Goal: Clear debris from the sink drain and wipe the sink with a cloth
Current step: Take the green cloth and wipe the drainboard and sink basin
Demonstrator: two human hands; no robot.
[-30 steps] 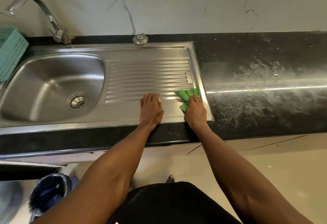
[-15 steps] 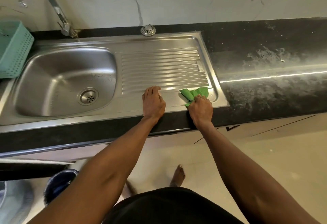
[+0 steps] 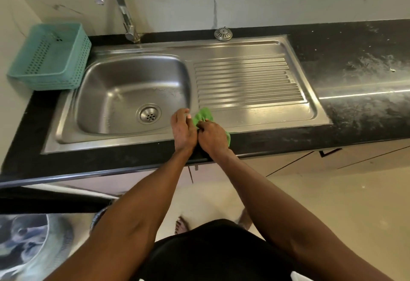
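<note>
A teal basket (image 3: 50, 56) is seen at the far left of the black table (image 3: 355, 76), just beside the steel sink (image 3: 255, 45). A curved tap (image 3: 124, 12) is mounted behind the basin, and the round drain (image 3: 148, 114) is set in the basin floor. Near the front rim, between basin and ribbed drainboard (image 3: 248, 83), the left hand (image 3: 183, 131) is held with its fingers (image 3: 180, 114) loosely bent and apart, gripping nothing. Touching it on the right, the right hand (image 3: 214, 136) is curled around the green cloth (image 3: 203, 115), which is pressed on the sink's front edge. A round strainer cap (image 3: 223, 34) lies behind the drainboard.
</note>
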